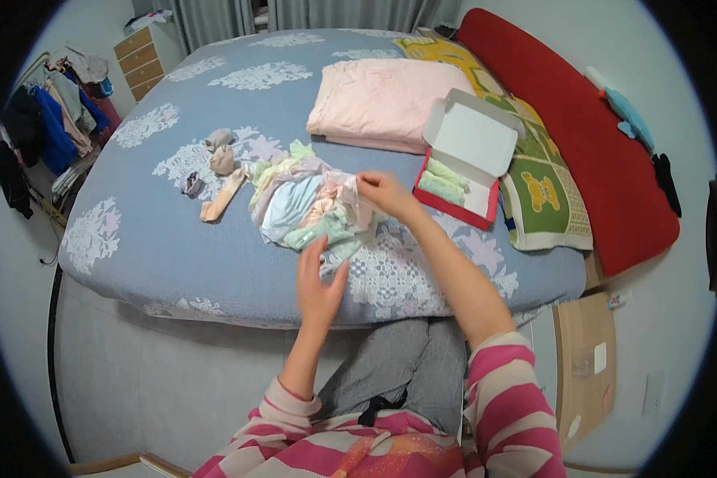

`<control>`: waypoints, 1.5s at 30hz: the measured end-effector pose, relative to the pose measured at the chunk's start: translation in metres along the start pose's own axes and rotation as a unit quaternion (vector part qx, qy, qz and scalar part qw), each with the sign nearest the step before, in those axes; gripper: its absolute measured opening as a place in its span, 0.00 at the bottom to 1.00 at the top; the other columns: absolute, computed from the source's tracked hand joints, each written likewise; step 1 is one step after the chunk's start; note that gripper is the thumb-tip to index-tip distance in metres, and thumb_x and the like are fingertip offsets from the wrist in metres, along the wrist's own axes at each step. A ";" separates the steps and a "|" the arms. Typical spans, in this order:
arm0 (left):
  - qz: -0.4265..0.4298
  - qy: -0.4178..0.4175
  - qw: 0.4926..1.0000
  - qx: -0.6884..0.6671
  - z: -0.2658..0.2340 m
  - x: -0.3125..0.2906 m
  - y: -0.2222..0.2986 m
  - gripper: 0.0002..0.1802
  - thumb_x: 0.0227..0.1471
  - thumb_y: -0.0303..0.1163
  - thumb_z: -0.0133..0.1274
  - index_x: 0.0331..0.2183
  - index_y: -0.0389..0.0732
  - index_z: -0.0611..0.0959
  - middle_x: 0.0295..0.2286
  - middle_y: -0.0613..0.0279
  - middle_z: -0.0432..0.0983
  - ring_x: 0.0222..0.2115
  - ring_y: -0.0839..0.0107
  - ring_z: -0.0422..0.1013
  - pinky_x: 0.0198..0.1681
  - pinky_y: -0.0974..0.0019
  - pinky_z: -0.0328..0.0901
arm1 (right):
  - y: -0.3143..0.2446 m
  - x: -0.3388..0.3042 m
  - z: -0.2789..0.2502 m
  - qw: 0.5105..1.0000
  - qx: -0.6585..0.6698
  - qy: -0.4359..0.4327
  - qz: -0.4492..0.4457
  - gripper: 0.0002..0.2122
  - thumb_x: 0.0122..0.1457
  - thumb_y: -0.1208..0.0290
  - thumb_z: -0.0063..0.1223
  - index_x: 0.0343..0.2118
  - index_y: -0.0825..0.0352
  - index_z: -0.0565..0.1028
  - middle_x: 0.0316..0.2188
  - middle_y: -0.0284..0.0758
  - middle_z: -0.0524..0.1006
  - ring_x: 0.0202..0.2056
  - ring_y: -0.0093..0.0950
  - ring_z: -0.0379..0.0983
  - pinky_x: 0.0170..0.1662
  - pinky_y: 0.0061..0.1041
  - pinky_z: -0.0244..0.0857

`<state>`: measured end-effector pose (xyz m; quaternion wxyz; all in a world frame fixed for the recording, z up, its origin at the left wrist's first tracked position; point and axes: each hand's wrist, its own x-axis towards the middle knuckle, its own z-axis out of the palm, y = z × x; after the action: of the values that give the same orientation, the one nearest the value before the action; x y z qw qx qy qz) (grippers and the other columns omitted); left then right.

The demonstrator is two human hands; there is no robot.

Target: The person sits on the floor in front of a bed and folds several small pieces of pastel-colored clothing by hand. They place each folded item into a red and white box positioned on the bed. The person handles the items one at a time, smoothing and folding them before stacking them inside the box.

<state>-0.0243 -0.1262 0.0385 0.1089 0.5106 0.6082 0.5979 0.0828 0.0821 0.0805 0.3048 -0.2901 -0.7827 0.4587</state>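
Note:
On the bed lies a loose heap of thin pastel clothing (pixel 291 205) in light blue, green, pink, yellow and lilac. At the heap's right side, my right hand (pixel 381 193) is closed in a pinch on a pale pinkish-white piece of cloth (pixel 349 191). My left hand (pixel 320 283) is just in front of the heap, fingers apart, holding nothing. To the right stands an open red box (pixel 479 217) with a white inside and its lid raised. Pale green folded cloths (pixel 444 182) lie in its left part.
Left of the heap are rolled socks (pixel 221 159), a tan sock (pixel 223 196) and a small dark bundle (pixel 191 185). A folded pink blanket (pixel 382 99) lies behind the box. A green and yellow bear-patterned towel (pixel 543 191) and a red headboard (pixel 581 151) are at the right.

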 end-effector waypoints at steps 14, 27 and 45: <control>0.023 -0.085 0.985 -0.148 0.065 -0.017 0.071 0.30 0.47 0.28 0.59 0.53 0.40 0.71 0.44 0.59 0.72 0.38 0.70 0.70 0.43 0.68 0.66 | -0.116 -0.145 -0.068 0.949 0.220 0.164 0.155 0.13 0.63 0.62 0.45 0.38 0.68 0.74 0.33 0.33 0.76 0.35 0.22 0.72 0.41 0.22 0.66; -0.007 -0.152 0.951 -0.269 0.071 -0.030 0.097 0.20 0.55 0.35 0.51 0.49 0.37 0.74 0.46 0.56 0.68 0.43 0.67 0.69 0.45 0.65 0.66 | -0.105 -0.191 -0.091 0.929 0.285 0.189 0.141 0.12 0.63 0.62 0.46 0.39 0.68 0.73 0.31 0.32 0.76 0.31 0.20 0.73 0.35 0.22 0.68; -0.288 -0.276 0.848 -0.350 0.063 -0.015 0.064 0.13 0.54 0.38 0.55 0.35 0.37 0.81 0.27 0.71 0.75 0.27 0.83 0.68 0.31 0.78 0.62 | -0.140 -0.238 -0.151 0.949 0.206 0.200 0.127 0.11 0.60 0.64 0.52 0.37 0.68 0.76 0.29 0.30 0.77 0.27 0.15 0.72 0.30 0.16 0.66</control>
<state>0.0610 -0.1136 0.0683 0.6109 0.3847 0.4236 0.5471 0.3245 -0.0685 0.2146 0.4472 -0.4035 -0.5507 0.5778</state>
